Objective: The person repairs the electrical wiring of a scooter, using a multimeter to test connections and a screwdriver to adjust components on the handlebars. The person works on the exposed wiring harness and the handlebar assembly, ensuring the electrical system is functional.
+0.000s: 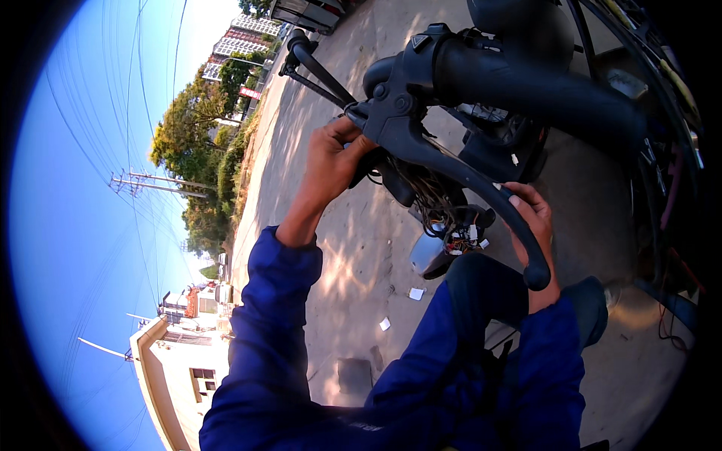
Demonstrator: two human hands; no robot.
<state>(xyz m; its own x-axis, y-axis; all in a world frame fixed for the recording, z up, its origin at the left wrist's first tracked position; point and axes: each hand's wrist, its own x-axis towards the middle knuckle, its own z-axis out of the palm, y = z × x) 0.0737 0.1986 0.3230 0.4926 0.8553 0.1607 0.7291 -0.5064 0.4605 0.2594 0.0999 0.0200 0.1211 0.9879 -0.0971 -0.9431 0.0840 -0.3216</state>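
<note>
A black brake lever [494,197] slants down from its bracket [392,113] on a dark handlebar with a black grip [519,83]. My left hand [336,159] is closed at the left of the bracket, thumb and fingers bent around a part beneath it; what they hold is hidden. My right hand [535,218] is partly behind the lever, its thumb and fingertips drawn together close to the lever's edge. Anything pinched there is too small to name. Below the bracket hangs a bundle of dark cables [429,197], with white connectors [472,233] and coloured wires at its lower end.
A mirror-like arm [320,71] sticks out beyond the bracket. A silvery rounded part [430,254] is by the wires, near my knee [489,282]. White scraps [416,293] lie on the concrete ground [353,248]. More wiring [669,83] runs along the right side.
</note>
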